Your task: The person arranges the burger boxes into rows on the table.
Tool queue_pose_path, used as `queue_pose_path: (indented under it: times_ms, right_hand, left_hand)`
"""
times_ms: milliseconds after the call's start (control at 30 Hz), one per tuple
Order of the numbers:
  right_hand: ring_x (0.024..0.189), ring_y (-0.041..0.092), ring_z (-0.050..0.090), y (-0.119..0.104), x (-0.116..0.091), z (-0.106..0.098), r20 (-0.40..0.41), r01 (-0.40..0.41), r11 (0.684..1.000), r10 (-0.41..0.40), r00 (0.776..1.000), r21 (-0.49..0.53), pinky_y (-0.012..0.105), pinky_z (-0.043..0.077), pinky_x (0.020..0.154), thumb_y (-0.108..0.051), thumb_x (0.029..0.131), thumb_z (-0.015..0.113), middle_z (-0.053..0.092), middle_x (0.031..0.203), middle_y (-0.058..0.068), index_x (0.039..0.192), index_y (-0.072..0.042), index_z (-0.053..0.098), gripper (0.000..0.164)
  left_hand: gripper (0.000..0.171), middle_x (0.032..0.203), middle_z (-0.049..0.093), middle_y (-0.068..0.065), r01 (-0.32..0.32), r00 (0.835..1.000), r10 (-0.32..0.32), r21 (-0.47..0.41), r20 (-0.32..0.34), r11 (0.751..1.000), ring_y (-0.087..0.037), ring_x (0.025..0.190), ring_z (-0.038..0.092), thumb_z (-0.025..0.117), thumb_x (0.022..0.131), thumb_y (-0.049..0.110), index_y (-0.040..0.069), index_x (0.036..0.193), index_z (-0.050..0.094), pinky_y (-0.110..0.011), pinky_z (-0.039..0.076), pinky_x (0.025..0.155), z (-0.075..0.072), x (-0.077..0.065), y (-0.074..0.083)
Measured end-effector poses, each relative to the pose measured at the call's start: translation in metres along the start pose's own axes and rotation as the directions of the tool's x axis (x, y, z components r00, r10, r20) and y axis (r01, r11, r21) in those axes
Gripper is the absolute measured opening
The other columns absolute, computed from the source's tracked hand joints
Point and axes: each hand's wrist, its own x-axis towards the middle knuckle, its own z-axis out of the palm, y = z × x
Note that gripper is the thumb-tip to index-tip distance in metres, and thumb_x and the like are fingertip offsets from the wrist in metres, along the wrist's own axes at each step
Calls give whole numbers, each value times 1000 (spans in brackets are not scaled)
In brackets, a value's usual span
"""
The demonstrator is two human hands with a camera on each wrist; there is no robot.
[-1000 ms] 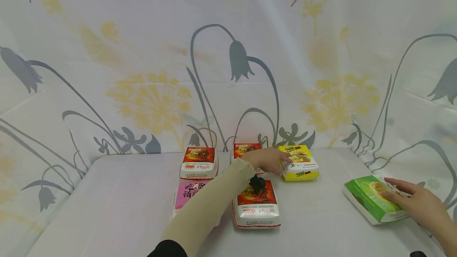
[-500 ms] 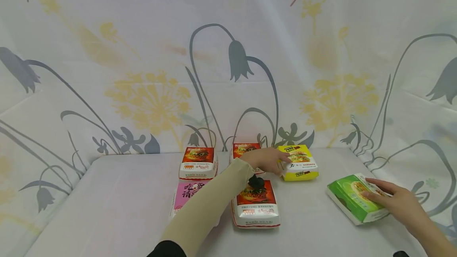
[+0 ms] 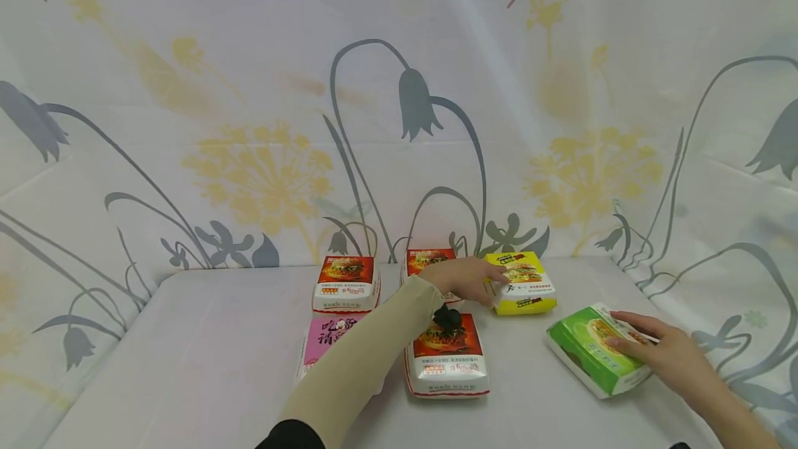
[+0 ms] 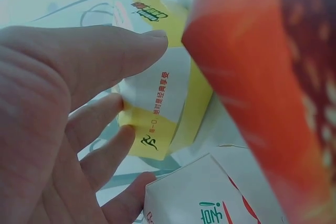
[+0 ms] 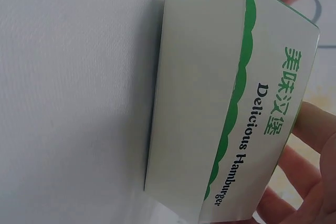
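Note:
In the head view, my left hand (image 3: 464, 278) reaches over the red boxes and touches the left side of a yellow-and-white burger box (image 3: 525, 284). The left wrist view shows the thumb lying across this yellow box (image 4: 157, 98), with fingertips against its edge. My right hand (image 3: 663, 352) grips a green-and-white burger box (image 3: 601, 348) by its right side, thumb on top. That green box sits at an angle on or just above the table; I cannot tell which. Its white side, printed "Delicious Hamburger" (image 5: 252, 129), fills much of the right wrist view.
Red-and-white burger boxes stand at the back left (image 3: 346, 286), behind my left hand (image 3: 430, 260) and in front of it (image 3: 447, 362). A pink box (image 3: 327, 338) is partly hidden by my left sleeve (image 3: 368, 359). A flower-printed cloth (image 3: 262, 89) rises behind the white table (image 3: 187, 352).
My right hand has moved left across the table with the green burger box, closer to the yellow one. My left hand and the other boxes have stayed in place.

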Motion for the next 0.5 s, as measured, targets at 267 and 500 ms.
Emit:
queue_pose_path:
  times_ms: [267, 500]
  right_hand:
    - [131, 60, 31, -9, -4, 12, 5, 6, 999, -6, 1000, 38, 69, 37, 94, -48, 91, 70, 34, 147, 38, 147, 2, 43, 80]
    - [131, 58, 32, -20, -7, 22, 3, -10, 1000, 10, 1000, 24, 69, 37, 94, -53, 88, 71, 34, 148, 37, 148, 0, 43, 85]
  left_hand:
    - [57, 156, 34, 21, 10, 1000, -10, -2, 2, 1000, -10, 144, 29, 69, 93, 29, 35, 146, 51, -34, 32, 113, 0, 0, 0]
    - [56, 155, 35, 20, 3, 1000, -3, -26, -9, 1000, -10, 144, 30, 68, 94, 28, 34, 147, 50, -33, 31, 113, 0, 0, 0]
